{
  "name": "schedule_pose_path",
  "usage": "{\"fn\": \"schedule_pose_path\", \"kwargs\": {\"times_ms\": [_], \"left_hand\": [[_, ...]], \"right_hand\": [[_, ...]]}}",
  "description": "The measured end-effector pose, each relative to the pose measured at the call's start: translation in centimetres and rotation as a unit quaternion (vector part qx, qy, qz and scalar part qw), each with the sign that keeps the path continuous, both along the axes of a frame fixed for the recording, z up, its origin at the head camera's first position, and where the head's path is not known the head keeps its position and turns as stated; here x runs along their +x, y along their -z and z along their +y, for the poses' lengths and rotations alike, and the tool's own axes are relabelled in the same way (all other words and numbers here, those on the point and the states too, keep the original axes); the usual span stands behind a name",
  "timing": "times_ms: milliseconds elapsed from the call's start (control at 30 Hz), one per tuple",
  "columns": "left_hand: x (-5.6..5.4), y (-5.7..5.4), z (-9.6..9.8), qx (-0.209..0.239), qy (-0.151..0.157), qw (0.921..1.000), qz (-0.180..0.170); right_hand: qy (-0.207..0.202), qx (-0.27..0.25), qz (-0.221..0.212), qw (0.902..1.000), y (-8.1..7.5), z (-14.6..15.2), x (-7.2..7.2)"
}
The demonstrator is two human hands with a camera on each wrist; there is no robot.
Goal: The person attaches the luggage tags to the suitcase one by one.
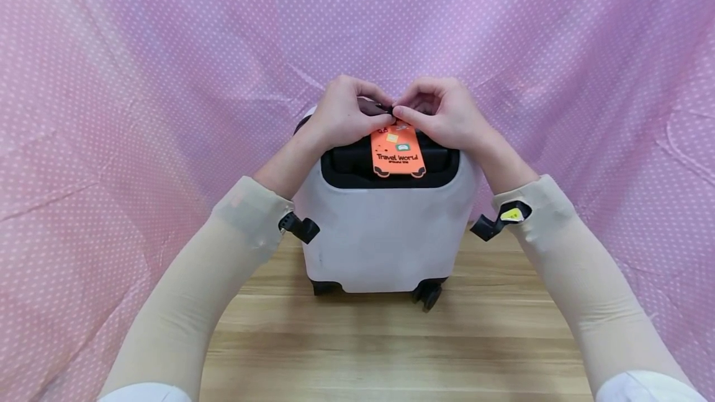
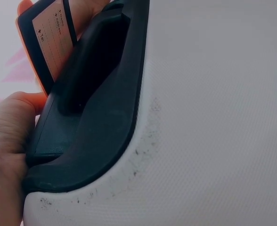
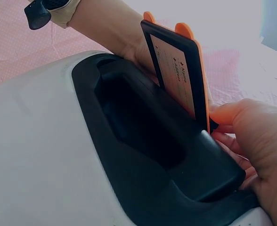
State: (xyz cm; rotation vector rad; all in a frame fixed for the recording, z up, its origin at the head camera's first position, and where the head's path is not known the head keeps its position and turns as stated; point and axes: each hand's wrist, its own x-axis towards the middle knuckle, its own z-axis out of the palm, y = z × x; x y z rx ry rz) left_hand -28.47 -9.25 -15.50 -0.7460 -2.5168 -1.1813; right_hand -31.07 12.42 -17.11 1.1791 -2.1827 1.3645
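An orange luggage tag (image 1: 398, 157) printed "Travel world" lies against the black top handle (image 1: 349, 160) of a pale suitcase (image 1: 385, 234). My left hand (image 1: 342, 115) and right hand (image 1: 447, 111) meet just above the tag, fingertips and thumbs pinching its small black strap (image 1: 393, 111). Most of the strap is hidden by the fingers. From the right wrist, the tag's back (image 3: 176, 70) shows a black frame with a name and address card, and the right thumb (image 3: 228, 113) is at the strap end. The left wrist view also shows the tag's back (image 2: 51, 42).
The suitcase stands upright on black wheels (image 1: 429, 295) on a wood-grain surface (image 1: 391, 352). Pink polka-dot cloth (image 1: 357, 23) hangs behind and on both sides. A black camera mount (image 1: 298, 226) sits on the left wrist, another mount (image 1: 499, 219) on the right.
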Motion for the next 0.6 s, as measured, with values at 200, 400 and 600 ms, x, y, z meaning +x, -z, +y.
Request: {"fn": "schedule_pose_path", "kwargs": {"times_ms": [200, 400, 600], "left_hand": [[-0.05, -0.01, -0.02, -0.007, 0.000, 1.0000, 0.007], [-0.04, -0.04, 0.02, -0.008, 0.001, 0.9999, 0.009], [0.01, 0.02, 0.07, -0.009, 0.002, 0.9999, 0.012]], "right_hand": [[0.000, -0.007, -0.011, 0.9999, 0.09, -0.01, -0.13], [0.011, 0.001, 0.005, 0.9999, 0.02, -0.12, -0.20], [0.017, 0.001, 0.001, 0.9999, 0.04, -0.08, -0.24]]}}
